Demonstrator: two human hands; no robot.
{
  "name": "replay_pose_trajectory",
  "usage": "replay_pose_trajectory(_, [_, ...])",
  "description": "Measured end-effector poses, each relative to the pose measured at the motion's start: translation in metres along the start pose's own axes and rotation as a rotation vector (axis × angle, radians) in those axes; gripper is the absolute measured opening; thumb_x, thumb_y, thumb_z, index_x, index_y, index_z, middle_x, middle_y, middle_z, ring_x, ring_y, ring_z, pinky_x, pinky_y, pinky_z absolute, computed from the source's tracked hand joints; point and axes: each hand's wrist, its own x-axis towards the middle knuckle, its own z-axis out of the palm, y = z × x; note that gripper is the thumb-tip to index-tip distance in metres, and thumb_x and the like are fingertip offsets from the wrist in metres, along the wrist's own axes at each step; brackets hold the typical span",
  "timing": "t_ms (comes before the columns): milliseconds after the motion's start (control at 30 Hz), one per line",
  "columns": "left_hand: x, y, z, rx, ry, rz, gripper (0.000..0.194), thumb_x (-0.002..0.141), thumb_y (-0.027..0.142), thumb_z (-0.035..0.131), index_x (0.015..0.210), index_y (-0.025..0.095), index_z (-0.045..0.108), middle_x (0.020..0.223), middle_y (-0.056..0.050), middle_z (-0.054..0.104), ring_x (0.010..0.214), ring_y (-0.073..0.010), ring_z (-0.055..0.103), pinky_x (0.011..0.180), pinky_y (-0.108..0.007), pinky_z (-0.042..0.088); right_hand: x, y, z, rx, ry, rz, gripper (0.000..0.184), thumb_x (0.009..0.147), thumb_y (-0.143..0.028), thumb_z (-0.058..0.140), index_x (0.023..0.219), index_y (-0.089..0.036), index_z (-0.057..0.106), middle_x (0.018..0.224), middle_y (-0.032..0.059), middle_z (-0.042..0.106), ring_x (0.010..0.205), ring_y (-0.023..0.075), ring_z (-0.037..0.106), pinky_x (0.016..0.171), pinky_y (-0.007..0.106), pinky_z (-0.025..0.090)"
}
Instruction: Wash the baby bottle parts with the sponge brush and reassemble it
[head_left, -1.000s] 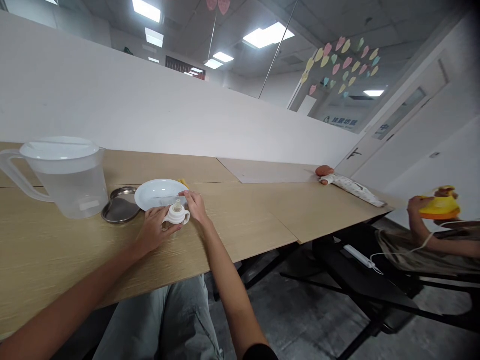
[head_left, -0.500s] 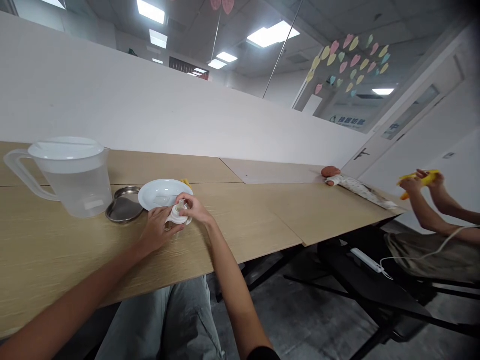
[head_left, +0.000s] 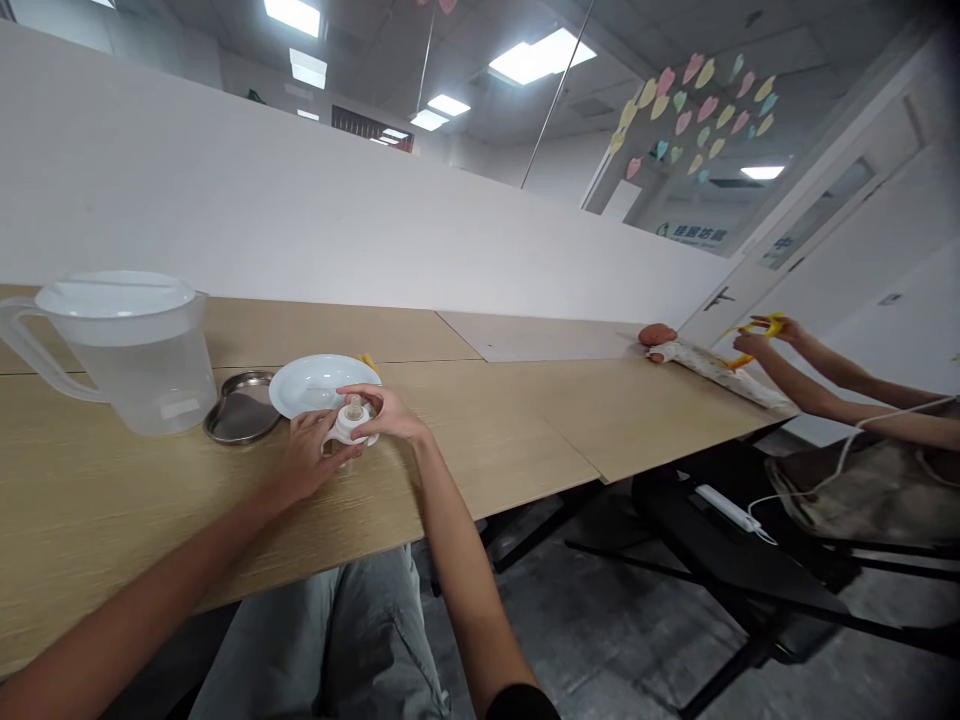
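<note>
A white plastic baby-bottle collar with a clear silicone teat, at twelve o'clock above the light wood table, is held between the curled left hand and right hand, just in front of a round white plate.

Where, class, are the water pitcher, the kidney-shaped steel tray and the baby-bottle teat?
water pitcher (head_left: 142, 385): head view, on its body.
kidney-shaped steel tray (head_left: 241, 420): head view, on its floor.
baby-bottle teat (head_left: 352, 412): head view, on its tip.
</note>
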Motion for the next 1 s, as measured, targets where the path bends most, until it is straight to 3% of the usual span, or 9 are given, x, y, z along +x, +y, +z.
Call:
replay_pose_trajectory(133, [0.001,-0.002,0.0,0.008,-0.015,-0.002,0.063,0.087,0.069,0.049,0.124,0.019,0.062,0.118,-0.011,0.067,0.112,-0.0301,0.056,0.101,-0.046,0.038,0.003,0.004,-0.002,0.061,-0.003,0.001,0.085,0.047,-0.023,0.091,0.128,-0.026,0.063,0.094,-0.0017,0.062,0.089,0.0136,0.057,0.086,0.027,0.047])
replay_pose_trajectory(267, [-0.001,-0.006,0.002,0.008,-0.018,-0.002,0.07,0.088,0.067,0.049,0.138,0.018,0.052,0.13,-0.013,0.063,0.119,-0.0307,0.054,0.104,-0.046,0.036,0.002,0.006,-0.005,0.152,-0.018,0.01,0.092,0.046,-0.018,0.091,0.132,-0.027,0.059,0.093,-0.0027,0.067,0.092,0.0142,0.062,0.087,0.026,0.05])
replay_pose_trajectory(467, [-0.003,-0.011,0.004,0.023,-0.027,0.001,0.074,0.088,0.066,0.048,0.144,0.018,0.045,0.137,-0.015,0.057,0.122,-0.0316,0.053,0.104,-0.048,0.036,-0.004,0.006,-0.012,0.278,-0.075,0.057,0.097,0.05,-0.018,0.09,0.139,-0.027,0.051,0.104,0.001,0.074,0.098,0.0168,0.067,0.091,0.03,0.054])
replay_pose_trajectory(533, [-0.004,-0.012,0.004,0.022,-0.017,-0.001,0.076,0.088,0.066,0.049,0.146,0.017,0.043,0.136,-0.016,0.058,0.123,-0.032,0.052,0.105,-0.048,0.035,-0.002,0.01,-0.015,0.295,0.009,0.026,0.096,0.049,-0.019,0.091,0.136,-0.027,0.053,0.114,0.0031,0.073,0.101,0.0168,0.066,0.096,0.032,0.052])
replay_pose_trajectory(600, [-0.004,-0.013,0.006,0.019,-0.014,-0.005,0.078,0.088,0.066,0.05,0.147,0.016,0.04,0.135,-0.017,0.058,0.123,-0.0321,0.052,0.105,-0.047,0.035,0.003,0.016,-0.018,0.3,0.205,0.003,0.085,0.048,-0.023,0.092,0.127,-0.025,0.06,0.117,0.0055,0.072,0.102,0.0174,0.065,0.097,0.033,0.052])
replay_pose_trajectory(700, [-0.004,-0.013,0.011,0.011,-0.029,-0.001,0.081,0.087,0.064,0.052,0.149,0.014,0.037,0.13,-0.017,0.061,0.12,-0.0313,0.053,0.104,-0.045,0.036,0.009,0.025,-0.021,0.291,0.516,0.009,0.065,0.053,-0.036,0.091,0.11,-0.019,0.066,0.104,0.0073,0.075,0.098,0.0186,0.067,0.096,0.035,0.052])
replay_pose_trajectory(767, [-0.004,-0.011,0.014,0.015,-0.022,0.004,0.08,0.088,0.063,0.053,0.15,0.014,0.037,0.127,-0.017,0.062,0.119,-0.031,0.054,0.103,-0.045,0.037,0.01,0.024,-0.021,0.283,0.576,0.005,0.058,0.059,-0.046,0.087,0.106,-0.018,0.067,0.097,0.0077,0.076,0.093,0.0189,0.068,0.096,0.036,0.052])
replay_pose_trajectory(867, [-0.003,-0.008,0.014,0.029,-0.007,0.0,0.079,0.088,0.062,0.053,0.148,0.015,0.038,0.129,-0.017,0.061,0.118,-0.0311,0.055,0.102,-0.045,0.038,0.004,0.014,-0.019,0.301,0.397,-0.038,0.067,0.062,-0.059,0.083,0.113,-0.019,0.066,0.099,0.0087,0.075,0.092,0.0198,0.068,0.094,0.036,0.052])
replay_pose_trajectory(1000, [-0.002,-0.003,0.01,0.012,-0.042,-0.002,0.074,0.088,0.064,0.051,0.145,0.018,0.043,0.129,-0.014,0.062,0.116,-0.0301,0.056,0.102,-0.044,0.038,-0.004,0.001,-0.015,0.291,-0.128,-0.006,0.089,0.045,-0.048,0.094,0.123,-0.021,0.062,0.117,0.0096,0.069,0.106,0.0223,0.064,0.094,0.034,0.051])
